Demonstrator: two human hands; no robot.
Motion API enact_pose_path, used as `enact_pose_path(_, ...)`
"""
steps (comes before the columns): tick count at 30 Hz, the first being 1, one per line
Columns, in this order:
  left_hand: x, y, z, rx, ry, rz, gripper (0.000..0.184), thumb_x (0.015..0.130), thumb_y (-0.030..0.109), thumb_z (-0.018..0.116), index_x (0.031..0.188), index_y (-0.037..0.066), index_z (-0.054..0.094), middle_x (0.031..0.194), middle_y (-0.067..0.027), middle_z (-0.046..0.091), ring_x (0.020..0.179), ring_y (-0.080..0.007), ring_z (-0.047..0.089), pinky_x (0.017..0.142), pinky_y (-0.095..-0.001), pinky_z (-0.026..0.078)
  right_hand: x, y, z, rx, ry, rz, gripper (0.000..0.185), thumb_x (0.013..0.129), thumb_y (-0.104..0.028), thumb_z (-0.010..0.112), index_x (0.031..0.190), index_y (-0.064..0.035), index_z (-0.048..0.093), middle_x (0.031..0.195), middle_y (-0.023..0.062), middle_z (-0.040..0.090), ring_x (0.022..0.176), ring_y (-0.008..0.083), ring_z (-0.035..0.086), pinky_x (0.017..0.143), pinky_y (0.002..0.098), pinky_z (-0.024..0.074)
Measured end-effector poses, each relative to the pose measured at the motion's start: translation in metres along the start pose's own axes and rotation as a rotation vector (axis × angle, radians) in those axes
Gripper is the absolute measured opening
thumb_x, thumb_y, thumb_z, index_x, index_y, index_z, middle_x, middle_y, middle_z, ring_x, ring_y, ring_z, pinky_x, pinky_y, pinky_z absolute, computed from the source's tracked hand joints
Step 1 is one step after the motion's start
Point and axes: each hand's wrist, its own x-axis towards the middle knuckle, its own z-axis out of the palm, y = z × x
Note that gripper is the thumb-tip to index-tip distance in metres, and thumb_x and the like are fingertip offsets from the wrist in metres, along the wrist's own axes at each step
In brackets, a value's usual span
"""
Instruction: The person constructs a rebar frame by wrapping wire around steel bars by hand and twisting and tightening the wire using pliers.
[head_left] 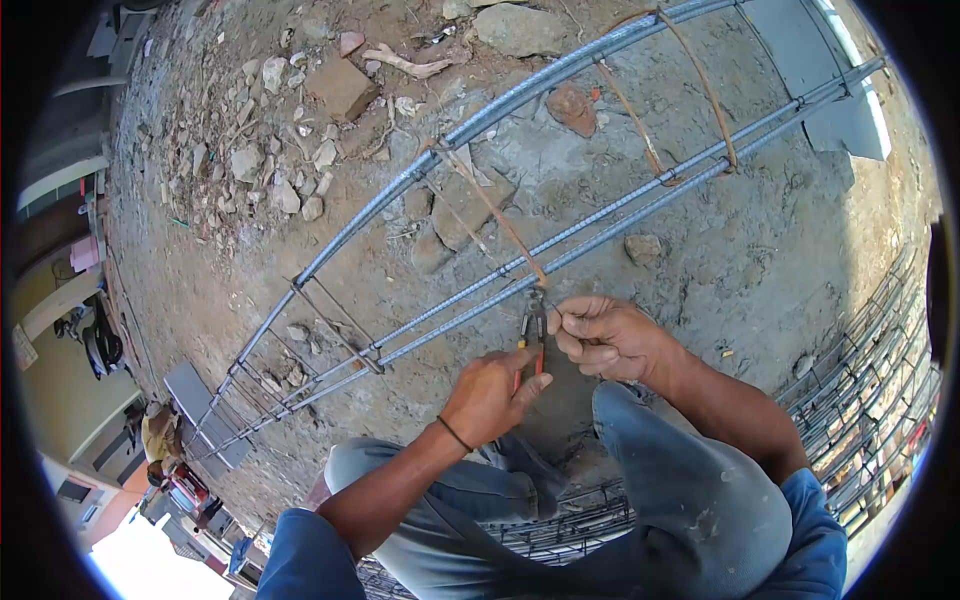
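My left hand is closed around the handles of a pair of pliers, which have red and yellow grips. The jaws point up at a rusty stirrup where it meets the lower bars of a long rebar cage. Close beside the jaws, my right hand pinches a thin dark tie wire between thumb and fingers. Both hands are just below the cage's nearest bar, above my knees. The exact point where the jaws grip is too small to tell.
Grey boards support the cage's right end, and another board lies under its left end. Stones and a brick lie on the ground beyond. Stacked steel mesh lies at right. A person is far left.
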Motion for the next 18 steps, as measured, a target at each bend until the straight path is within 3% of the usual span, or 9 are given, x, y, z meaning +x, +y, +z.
enact_pose_path(2, -0.009, 0.014, -0.023, -0.047, 0.061, 0.200, 0.033, 0.087, 0.018, 0.072, 0.108, -0.007, 0.064, 0.086, -0.0223, 0.069, 0.081, -0.0390, 0.066, 0.074, -0.0432, 0.052, -0.003, 0.006, 0.001, 0.022, -0.048, -0.005, 0.021, 0.104, -0.017, 0.051, 0.112, 0.0008, 0.060, 0.078, 0.0076, 0.058, 0.044, 0.0025, 0.038, 0.039, 0.0181, 0.0290)
enact_pose_path(4, -0.016, 0.019, -0.043, 0.258, 0.529, 0.587, 0.039, 0.090, 0.015, 0.071, 0.120, -0.006, 0.060, 0.099, -0.0187, 0.072, 0.088, -0.0304, 0.068, 0.077, -0.0398, 0.052, -0.002, 0.010, 0.004, 0.052, -0.179, 0.002, 0.019, 0.105, -0.016, 0.050, 0.113, -0.0008, 0.057, 0.080, 0.0105, 0.062, 0.044, 0.0034, 0.039, 0.039, 0.0186, 0.0297)
enact_pose_path(5, -0.012, 0.021, -0.047, 0.276, 0.523, 0.618, 0.039, 0.090, 0.015, 0.071, 0.120, -0.006, 0.060, 0.099, -0.0187, 0.072, 0.088, -0.0304, 0.068, 0.077, -0.0398, 0.052, 0.000, 0.011, 0.006, 0.042, -0.195, -0.028, 0.019, 0.105, -0.016, 0.050, 0.113, -0.0008, 0.057, 0.080, 0.0105, 0.062, 0.044, 0.0034, 0.039, 0.039, 0.0186, 0.0297)
enact_pose_path(7, -0.005, 0.026, -0.054, 0.257, 0.852, 0.670, 0.041, 0.092, 0.017, 0.071, 0.125, -0.005, 0.059, 0.109, -0.0178, 0.070, 0.094, -0.0275, 0.067, 0.080, -0.0389, 0.052, 0.004, 0.019, 0.012, 0.085, -0.118, -0.052, 0.018, 0.105, -0.016, 0.049, 0.114, -0.0020, 0.057, 0.083, 0.0133, 0.065, 0.044, 0.0044, 0.040, 0.038, 0.0190, 0.0295)
enact_pose_path(10, 0.006, 0.040, -0.068, 0.125, 0.780, 0.318, 0.053, 0.093, 0.020, 0.071, 0.134, -0.008, 0.052, 0.121, -0.0200, 0.066, 0.103, -0.0241, 0.065, 0.086, -0.0365, 0.052, 0.008, 0.027, 0.015, 0.136, -0.189, -0.073, 0.018, 0.105, -0.017, 0.048, 0.115, -0.0035, 0.056, 0.084, 0.0132, 0.066, 0.045, 0.0054, 0.043, 0.038, 0.0190, 0.0302)
enact_pose_path(11, 0.008, 0.038, -0.071, 0.128, 0.770, 0.323, 0.053, 0.093, 0.020, 0.071, 0.134, -0.008, 0.052, 0.121, -0.0200, 0.066, 0.103, -0.0241, 0.065, 0.086, -0.0365, 0.052, 0.010, 0.030, 0.017, 0.150, -0.237, -0.096, 0.017, 0.105, -0.017, 0.048, 0.114, -0.0039, 0.056, 0.084, 0.0128, 0.066, 0.045, 0.0056, 0.043, 0.037, 0.0188, 0.0306)
enact_pose_path(13, 0.011, 0.027, -0.077, -0.214, 0.410, 0.112, 0.059, 0.090, 0.020, 0.075, 0.135, -0.010, 0.053, 0.121, -0.0220, 0.067, 0.101, -0.0252, 0.068, 0.087, -0.0352, 0.054, 0.017, 0.029, 0.020, 0.144, -0.307, -0.121, 0.017, 0.105, -0.018, 0.048, 0.114, -0.0044, 0.055, 0.084, 0.0120, 0.066, 0.045, 0.0056, 0.043, 0.037, 0.0184, 0.0310)
enact_pose_path(14, 0.014, 0.024, -0.082, -0.151, 0.272, 0.086, 0.058, 0.091, 0.020, 0.073, 0.139, -0.005, 0.051, 0.127, -0.0193, 0.066, 0.104, -0.0236, 0.068, 0.091, -0.0352, 0.053, 0.021, 0.025, 0.022, 0.131, -0.378, -0.141, 0.017, 0.105, -0.018, 0.049, 0.113, -0.0050, 0.055, 0.083, 0.0111, 0.065, 0.044, 0.0056, 0.043, 0.037, 0.0181, 0.0314)
enact_pose_path(18, 0.031, 0.041, -0.075, -0.251, 0.220, 0.120, 0.049, 0.094, 0.017, 0.070, 0.137, -0.003, 0.055, 0.124, -0.0151, 0.066, 0.103, -0.0205, 0.066, 0.090, -0.0338, 0.053, 0.028, 0.006, 0.029, 0.082, -0.448, -0.142, 0.017, 0.105, -0.019, 0.049, 0.110, -0.0047, 0.055, 0.079, 0.0089, 0.063, 0.043, 0.0057, 0.045, 0.036, 0.0181, 0.0317)
